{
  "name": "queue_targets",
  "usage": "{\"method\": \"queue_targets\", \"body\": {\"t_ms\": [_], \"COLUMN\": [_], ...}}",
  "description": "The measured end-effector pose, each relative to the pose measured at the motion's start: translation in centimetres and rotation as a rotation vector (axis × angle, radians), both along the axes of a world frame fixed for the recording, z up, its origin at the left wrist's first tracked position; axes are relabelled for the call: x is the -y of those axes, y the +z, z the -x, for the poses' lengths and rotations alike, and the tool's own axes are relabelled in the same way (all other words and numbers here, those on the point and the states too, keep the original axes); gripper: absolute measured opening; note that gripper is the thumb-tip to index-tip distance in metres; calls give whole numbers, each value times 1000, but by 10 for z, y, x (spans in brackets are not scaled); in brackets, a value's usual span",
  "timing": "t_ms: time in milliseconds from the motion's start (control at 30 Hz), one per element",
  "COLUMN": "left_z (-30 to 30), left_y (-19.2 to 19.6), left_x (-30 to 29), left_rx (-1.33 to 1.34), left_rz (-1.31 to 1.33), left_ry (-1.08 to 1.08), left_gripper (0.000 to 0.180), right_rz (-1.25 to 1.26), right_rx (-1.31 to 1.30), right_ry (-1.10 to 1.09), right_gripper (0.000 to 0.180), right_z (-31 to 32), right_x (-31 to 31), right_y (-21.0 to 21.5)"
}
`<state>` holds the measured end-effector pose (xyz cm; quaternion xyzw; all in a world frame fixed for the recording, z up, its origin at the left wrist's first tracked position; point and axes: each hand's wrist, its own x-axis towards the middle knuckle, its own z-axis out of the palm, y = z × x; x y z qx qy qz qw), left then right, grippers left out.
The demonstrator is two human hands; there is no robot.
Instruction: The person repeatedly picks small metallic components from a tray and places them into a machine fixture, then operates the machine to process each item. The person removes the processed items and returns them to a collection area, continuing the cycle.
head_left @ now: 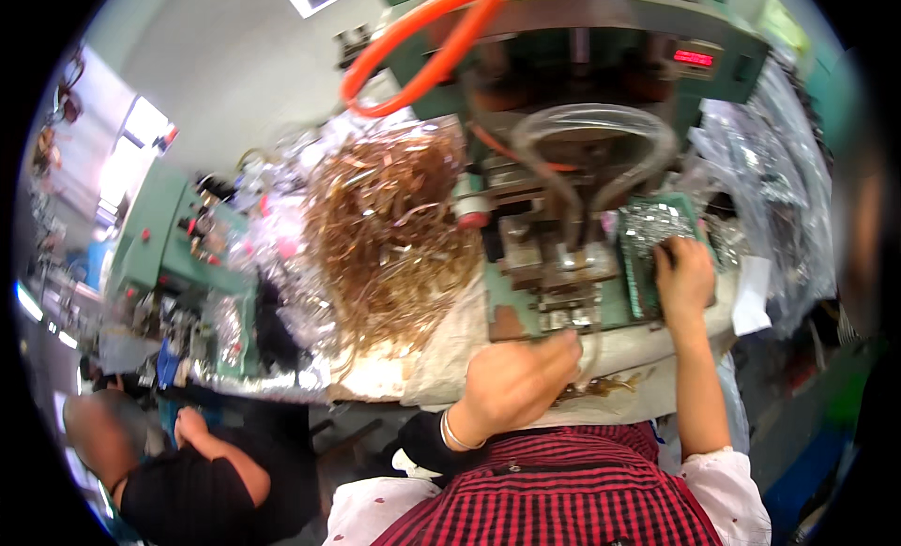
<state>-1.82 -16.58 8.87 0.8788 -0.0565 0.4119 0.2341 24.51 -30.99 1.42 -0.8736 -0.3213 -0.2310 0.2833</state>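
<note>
Head view: fisheye, worn on your head. It faces down and forward, past your apron (554, 494) to the green press (610, 53), taking in your left hand (521, 382) and right hand (686, 281) at close range.

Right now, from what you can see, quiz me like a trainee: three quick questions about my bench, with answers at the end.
1. Which of your hands is at the green tray of small shiny pieces?
2. True or false: tangled golden strips lie left of the machine with the red-lit display.
3. Fill in the colour: the thick looped hose at the top is ____.

Key:
1. The right hand.
2. True.
3. Orange.
</note>
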Motion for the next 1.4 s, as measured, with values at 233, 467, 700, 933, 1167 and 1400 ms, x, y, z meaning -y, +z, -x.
{"method": "queue_targets", "body": {"t_ms": [233, 467, 700, 933, 1167, 1400], "left_z": [72, 78, 99, 51, 8, -4], "left_y": [32, -78, -75, -43, -31, 22], "left_x": [-69, -138, -145, -142, -107, -72], "left_rx": [-114, -747, -365, 33, 94, 302], "left_rz": [-64, -359, 17, 859, 1037, 844], "left_ry": [789, 1088, 825, 484, 374, 505], "left_gripper": [17, 11, 29, 43, 34, 21], "right_rz": [-31, -278, -642, -610, -868, -692], "right_rx": [79, 62, -606, -278, -799, -776], "right_ry": [72, 187, 195, 542, 648, 615], "right_gripper": [9, 13, 11, 22, 45, 55], "right_z": [-6, 0, 24, 53, 88, 106], "right_x": [6, -5, 43, -48, -72, -59], "right_y": [12, 17, 20, 77, 85, 103]}}
